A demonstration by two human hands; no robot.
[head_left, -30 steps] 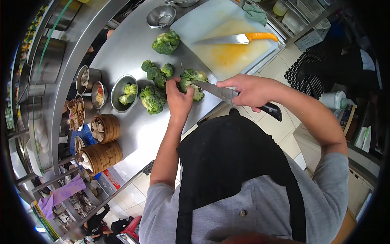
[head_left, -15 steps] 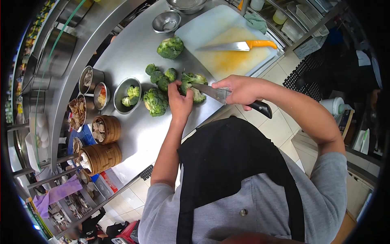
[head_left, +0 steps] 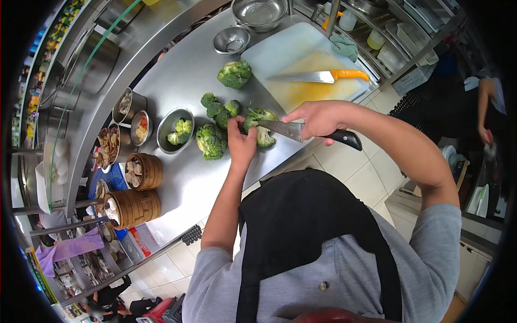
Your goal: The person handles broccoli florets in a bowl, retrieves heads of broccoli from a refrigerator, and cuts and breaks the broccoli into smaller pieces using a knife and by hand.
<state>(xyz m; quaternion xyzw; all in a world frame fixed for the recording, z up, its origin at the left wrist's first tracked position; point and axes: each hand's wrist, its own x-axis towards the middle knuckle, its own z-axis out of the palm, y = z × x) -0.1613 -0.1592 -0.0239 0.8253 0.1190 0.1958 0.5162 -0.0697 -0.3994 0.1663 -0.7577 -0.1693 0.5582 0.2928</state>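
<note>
My right hand (head_left: 321,119) is closed round a black-handled knife (head_left: 286,130), index finger stretched along the blade. The blade's tip is in a broccoli head (head_left: 264,137) near the table's front edge, its cut pale stem side showing. My left hand (head_left: 242,142) grips that broccoli with bent fingers from the left; its fingertips are partly hidden. Beside the left hand lie several cut broccoli florets (head_left: 221,113) and a bigger broccoli piece (head_left: 211,141). Another broccoli head (head_left: 234,74) rests further back. A metal bowl (head_left: 164,132) to the left holds a few florets.
A white cutting board (head_left: 258,51) with an orange-handled knife (head_left: 312,77) lies at the back right. Metal bowls (head_left: 231,40) stand behind. Bamboo steamers (head_left: 141,209) and food containers line the table's left side. Another person's arm (head_left: 484,107) shows at far right.
The whole view has shifted slightly, moving the table items a little right. My hands, knife and broccoli keep nearly the same arrangement. Another person's arm has come into sight at right.
</note>
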